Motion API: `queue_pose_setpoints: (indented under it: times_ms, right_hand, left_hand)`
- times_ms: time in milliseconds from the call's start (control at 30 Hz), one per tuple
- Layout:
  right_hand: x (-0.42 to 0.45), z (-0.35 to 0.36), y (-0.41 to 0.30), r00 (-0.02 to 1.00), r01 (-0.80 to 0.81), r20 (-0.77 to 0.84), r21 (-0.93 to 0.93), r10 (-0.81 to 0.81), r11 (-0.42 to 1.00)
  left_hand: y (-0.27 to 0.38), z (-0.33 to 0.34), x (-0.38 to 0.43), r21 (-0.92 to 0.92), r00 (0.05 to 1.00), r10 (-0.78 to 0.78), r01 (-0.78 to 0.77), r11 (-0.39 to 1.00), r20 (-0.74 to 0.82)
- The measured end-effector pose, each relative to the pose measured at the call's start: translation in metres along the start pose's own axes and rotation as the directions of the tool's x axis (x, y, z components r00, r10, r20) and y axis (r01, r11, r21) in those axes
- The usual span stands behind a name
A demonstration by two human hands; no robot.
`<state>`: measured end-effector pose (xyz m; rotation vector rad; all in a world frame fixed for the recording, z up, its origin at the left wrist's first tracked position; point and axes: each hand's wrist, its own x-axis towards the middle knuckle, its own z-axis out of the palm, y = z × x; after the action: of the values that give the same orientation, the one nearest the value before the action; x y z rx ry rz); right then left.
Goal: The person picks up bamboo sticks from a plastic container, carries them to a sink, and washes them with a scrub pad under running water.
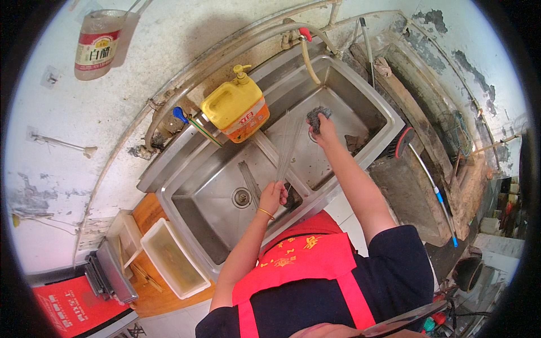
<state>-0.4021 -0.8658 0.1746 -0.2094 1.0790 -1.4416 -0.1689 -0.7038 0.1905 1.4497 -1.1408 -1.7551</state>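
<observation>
My left hand point(274, 196) grips a bundle of thin metal skewers point(289, 145) by one end, above the near edge of the double stainless-steel sink point(264, 148). The bundle fans out over the divider into the right basin. My right hand point(324, 132) holds a grey steel-wool scourer point(318, 118) over the right basin, apart from the skewers. More skewers point(249, 181) lie in the left basin beside its drain point(242, 197). Something dark sits under my left hand, partly hidden.
A yellow detergent jug point(232, 107) with a pump stands at the sink's back. A hose point(310, 63) hangs from a red-handled tap point(305, 34). On the left, a white tub point(175, 260) holds cloudy liquid. A red-rimmed brush point(403, 142) leans at the right.
</observation>
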Motion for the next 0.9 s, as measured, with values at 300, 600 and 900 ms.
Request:
queue_pose_setpoints:
  times_ms: [300,600,900]
  right_hand:
    - [-0.009,0.014,0.010,0.989,0.121,-0.083,-0.056,-0.125,0.991]
    - [0.008,0.002,-0.014,0.924,0.357,-0.103,-0.108,-0.367,0.928]
    - [-0.108,0.010,0.076,0.984,-0.026,0.165,-0.255,0.070,0.967]
  left_hand:
    - [-0.002,0.011,0.001,0.010,1.000,0.005,-0.005,1.000,-0.016]
    - [-0.002,0.013,-0.003,-0.162,0.997,-0.034,0.022,0.986,-0.067]
    - [0.000,0.020,0.016,-0.051,0.979,0.082,-0.093,0.994,-0.187]
